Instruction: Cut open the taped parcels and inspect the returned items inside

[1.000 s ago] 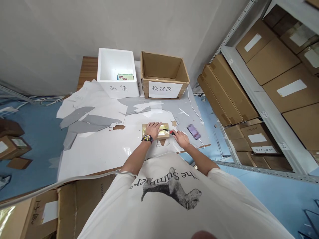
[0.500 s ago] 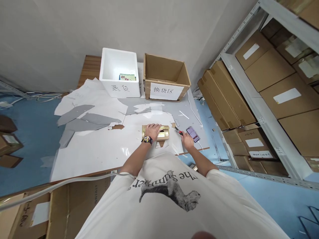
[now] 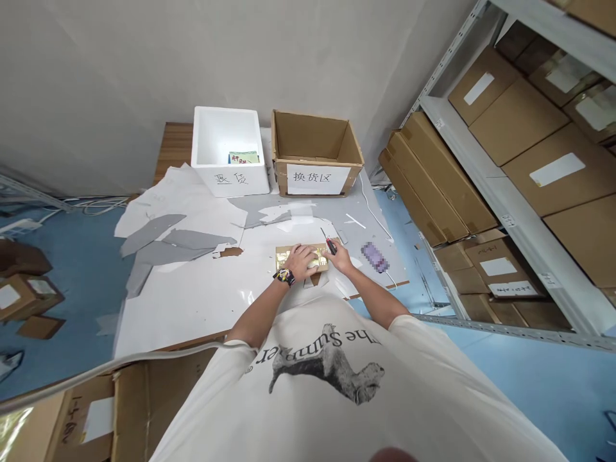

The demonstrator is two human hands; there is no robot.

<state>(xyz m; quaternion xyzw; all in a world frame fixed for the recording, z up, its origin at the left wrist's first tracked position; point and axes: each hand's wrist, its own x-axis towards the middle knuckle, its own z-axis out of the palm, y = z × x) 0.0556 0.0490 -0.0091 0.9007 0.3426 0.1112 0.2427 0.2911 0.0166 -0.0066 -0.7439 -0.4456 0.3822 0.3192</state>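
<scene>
A flat gold packet (image 3: 285, 255) is lying at the lower middle of the frame on the tabletop (image 3: 192, 308), and its surface is shiny. Most of it is covered by the left hand (image 3: 302, 262), which is clamped over it from above. The right hand (image 3: 341, 258) is just beside the left hand, apart from it, and is closed on a slim tool with a red grip (image 3: 330, 246). The thin shaft of the tool is pointed to the upper left of the frame. To the right, a pixelated phone (image 3: 375, 257) is lying near the hands. Grey sheet pieces (image 3: 166, 247) are seen to the left. A white foam box (image 3: 206, 186) and a cardboard box (image 3: 308, 138) are standing at the upper middle, and cartons (image 3: 517, 122) are placed on a metal shelf (image 3: 510, 218) at the right.
</scene>
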